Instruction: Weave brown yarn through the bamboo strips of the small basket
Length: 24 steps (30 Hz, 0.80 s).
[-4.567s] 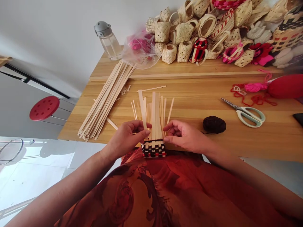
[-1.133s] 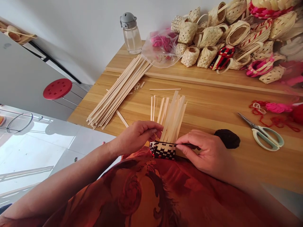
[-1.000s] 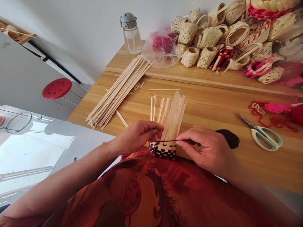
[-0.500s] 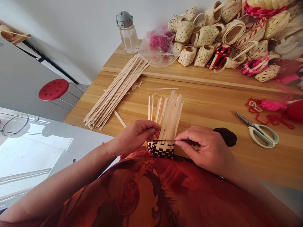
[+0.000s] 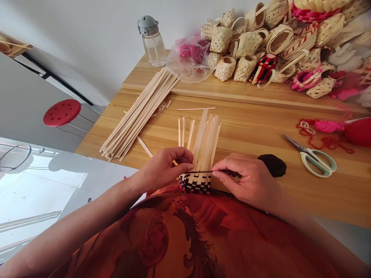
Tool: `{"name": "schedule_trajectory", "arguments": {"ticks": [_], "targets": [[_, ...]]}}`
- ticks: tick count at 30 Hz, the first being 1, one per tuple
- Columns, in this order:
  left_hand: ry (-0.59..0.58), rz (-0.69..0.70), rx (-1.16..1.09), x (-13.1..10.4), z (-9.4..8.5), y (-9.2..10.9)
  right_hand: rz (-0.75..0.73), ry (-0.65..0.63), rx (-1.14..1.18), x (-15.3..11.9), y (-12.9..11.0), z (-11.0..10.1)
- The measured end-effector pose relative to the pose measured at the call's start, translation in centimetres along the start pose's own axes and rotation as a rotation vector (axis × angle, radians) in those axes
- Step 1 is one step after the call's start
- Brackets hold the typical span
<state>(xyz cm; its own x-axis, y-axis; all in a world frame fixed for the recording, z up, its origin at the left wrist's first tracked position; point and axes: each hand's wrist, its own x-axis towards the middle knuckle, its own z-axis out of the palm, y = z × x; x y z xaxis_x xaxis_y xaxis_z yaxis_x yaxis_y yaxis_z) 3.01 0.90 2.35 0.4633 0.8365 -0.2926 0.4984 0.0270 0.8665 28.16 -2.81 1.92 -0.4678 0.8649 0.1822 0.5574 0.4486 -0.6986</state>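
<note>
A small half-woven basket (image 5: 195, 182) stands against the person's lap at the table edge, its lower wall checked in black and pale wood with a little red. Pale flat strips (image 5: 204, 141) rise from it, uneven in length. At its left side is my left hand (image 5: 171, 166), fingers curled at the strips and thumb tip pressed near them. My right hand (image 5: 246, 173) pinches a strand of black yarn (image 5: 199, 171), drawn taut across the front of the strips. Behind that hand lies a ball of black yarn (image 5: 273, 165).
A bundle of wooden strips (image 5: 139, 114) lies left on the table (image 5: 249, 127). Scissors (image 5: 313, 157) and red yarn (image 5: 358, 132) are at right. Finished small baskets (image 5: 246, 46), a plastic bag (image 5: 188, 63) and a bottle (image 5: 153, 46) stand behind. A red stool (image 5: 62, 112) is beyond.
My left thumb and fingers have shifted at the strips, the thumb now reaching toward the yarn line. My right hand keeps the black yarn taut. The whole view has shifted slightly.
</note>
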Motion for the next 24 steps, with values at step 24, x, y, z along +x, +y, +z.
{"name": "schedule_trajectory", "arguments": {"ticks": [24], "targets": [[0.061,-0.045,-0.096,0.38,0.95,-0.27,-0.057,-0.072,0.024,-0.69,0.67,0.67]]}}
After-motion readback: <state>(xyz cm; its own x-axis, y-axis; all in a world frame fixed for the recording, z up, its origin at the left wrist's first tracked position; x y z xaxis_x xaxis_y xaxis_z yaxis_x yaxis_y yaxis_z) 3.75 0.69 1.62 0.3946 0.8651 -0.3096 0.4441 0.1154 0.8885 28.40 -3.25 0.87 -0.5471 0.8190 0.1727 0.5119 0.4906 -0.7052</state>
